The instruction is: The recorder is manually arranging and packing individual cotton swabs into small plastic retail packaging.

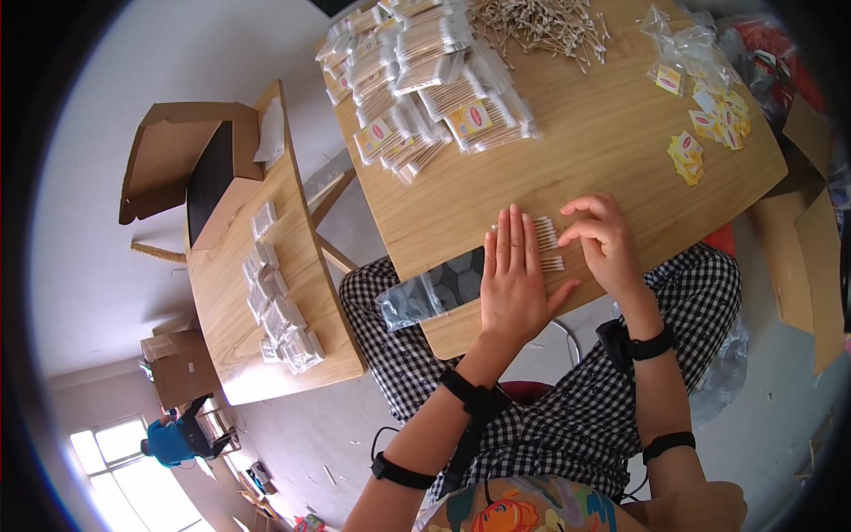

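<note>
My left hand (514, 288) lies flat near the front edge of the wooden table (612, 160), its fingers stretched out over a small row of cotton swabs (551, 263). The swabs' white tips show to the right of its fingers; the rest is hidden under the hand. Just right of them hovers my right hand (610, 248), fingers bent and apart, with nothing visible in it. Beside my left hand, a clear plastic bag (408, 304) hangs over the table edge, next to a dark flat piece (461, 277) that my left hand partly covers.
Stacked packs of swabs (434, 80) fill the far left, beside a loose swab heap (550, 27). Yellow-and-white cards (727, 120) and clear bags (678, 44) lie far right. A side table (222, 310) bears packs (282, 315) and an open carton (235, 199). Another person (168, 442) is in the background.
</note>
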`<state>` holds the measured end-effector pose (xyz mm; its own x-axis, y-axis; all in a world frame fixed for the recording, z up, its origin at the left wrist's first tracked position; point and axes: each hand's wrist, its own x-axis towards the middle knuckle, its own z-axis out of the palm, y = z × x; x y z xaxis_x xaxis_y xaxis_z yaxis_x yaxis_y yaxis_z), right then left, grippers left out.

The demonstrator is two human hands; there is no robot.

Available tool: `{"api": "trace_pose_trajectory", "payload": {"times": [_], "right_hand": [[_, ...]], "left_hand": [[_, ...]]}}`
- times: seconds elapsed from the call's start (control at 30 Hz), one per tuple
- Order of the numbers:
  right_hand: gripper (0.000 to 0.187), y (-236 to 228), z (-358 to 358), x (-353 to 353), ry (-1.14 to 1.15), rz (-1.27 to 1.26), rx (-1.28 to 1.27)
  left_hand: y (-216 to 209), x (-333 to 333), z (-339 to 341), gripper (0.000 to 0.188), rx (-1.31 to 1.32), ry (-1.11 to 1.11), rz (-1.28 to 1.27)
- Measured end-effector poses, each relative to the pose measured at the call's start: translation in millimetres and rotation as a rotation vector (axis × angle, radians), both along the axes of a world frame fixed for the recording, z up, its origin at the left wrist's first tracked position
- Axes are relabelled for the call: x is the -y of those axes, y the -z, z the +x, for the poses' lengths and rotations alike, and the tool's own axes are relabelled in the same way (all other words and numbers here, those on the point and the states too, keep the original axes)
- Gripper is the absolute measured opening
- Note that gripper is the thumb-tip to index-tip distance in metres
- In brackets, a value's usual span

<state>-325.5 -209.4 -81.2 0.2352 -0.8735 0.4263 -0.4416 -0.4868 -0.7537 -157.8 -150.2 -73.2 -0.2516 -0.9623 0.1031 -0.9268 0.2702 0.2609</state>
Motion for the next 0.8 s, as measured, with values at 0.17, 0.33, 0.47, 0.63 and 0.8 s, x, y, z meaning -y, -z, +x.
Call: {"api": "trace_pose_trajectory", "payload": {"times": [0.17,0.33,0.47,0.63,0.8], "right_hand": [[0.02,-0.6,-0.5,-0.2,-0.004,-0.003,-0.031],[0.019,-3.4,-1.1,-0.4,-0.029,-0.03,-0.079],[0.019,-3.7,1.9,1.0,0.003,-0.016,-0.037],[0.018,-3.5,3.7,2.8,0.008,-0.024,-0.07],[0.017,-0.7,3.4,4.2,0.012,-0.064,-0.081]], "left_hand": [[0.8,0.1,0.2,0.106,0.008,0.007,0.004],[0.0,0.2,0.4,0.106,0.003,0.004,0.014],[0.3,0.2,-0.3,0.106,0.001,0.001,0.007],[0.3,-0.1,0.1,0.106,-0.001,0.001,0.005],[0.4,0.0,-0.2,0.106,-0.003,0.004,0.003]]}}
